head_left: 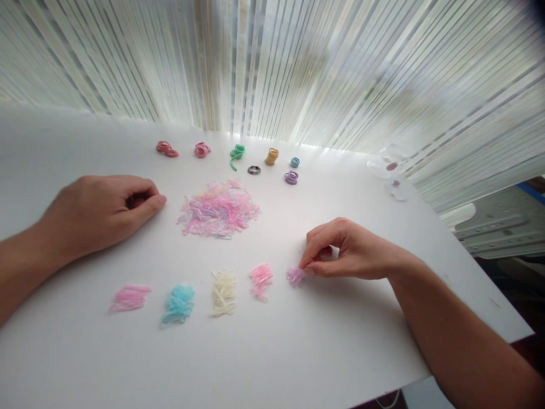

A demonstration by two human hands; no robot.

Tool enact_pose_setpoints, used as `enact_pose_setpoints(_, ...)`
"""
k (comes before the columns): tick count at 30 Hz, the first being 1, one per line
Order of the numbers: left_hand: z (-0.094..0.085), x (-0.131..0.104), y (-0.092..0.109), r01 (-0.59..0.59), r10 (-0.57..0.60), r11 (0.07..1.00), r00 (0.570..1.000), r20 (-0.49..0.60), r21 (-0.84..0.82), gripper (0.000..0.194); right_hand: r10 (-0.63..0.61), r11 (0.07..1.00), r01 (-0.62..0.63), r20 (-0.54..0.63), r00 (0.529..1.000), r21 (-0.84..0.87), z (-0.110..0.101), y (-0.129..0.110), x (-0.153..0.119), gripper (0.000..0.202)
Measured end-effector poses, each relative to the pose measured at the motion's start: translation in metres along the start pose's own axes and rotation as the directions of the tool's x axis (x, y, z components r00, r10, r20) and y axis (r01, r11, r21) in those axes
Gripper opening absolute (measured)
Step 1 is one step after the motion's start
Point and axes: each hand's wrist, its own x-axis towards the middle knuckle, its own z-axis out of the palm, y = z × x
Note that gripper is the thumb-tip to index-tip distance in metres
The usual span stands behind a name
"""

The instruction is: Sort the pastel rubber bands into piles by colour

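My right hand (340, 250) pinches with thumb and index finger at the edge of a small lilac pile of rubber bands (294, 276); the fingertips hide part of what they grip. My left hand (102, 213) rests on the table with fingers curled and thumb against them, nothing showing in it. To its right lies a large mixed heap of pastel rubber bands (219, 210). In front are sorted piles: pinkish-purple bands (130, 297), turquoise bands (177, 304), cream bands (223, 292) and pink bands (261, 280).
Along the back of the white table (272, 363) lie coiled bands in red (166, 149), pink (202, 149), green (237, 153), yellow (271, 156), blue (295, 162) and purple (292, 178), plus a dark beaded ring (254, 170). Clear plastic pieces (395, 190) sit back right, before a string curtain (255, 68).
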Motion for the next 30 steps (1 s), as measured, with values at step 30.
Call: enact_pose_setpoints(30,0.0002,-0.0002,-0.0001,-0.002,0.002,0.998,1.000,-0.002,0.055,0.041,0.025,1.000,-0.022,-0.133,0.991,0.022,-0.0025,0.0046,0.0004,0.019)
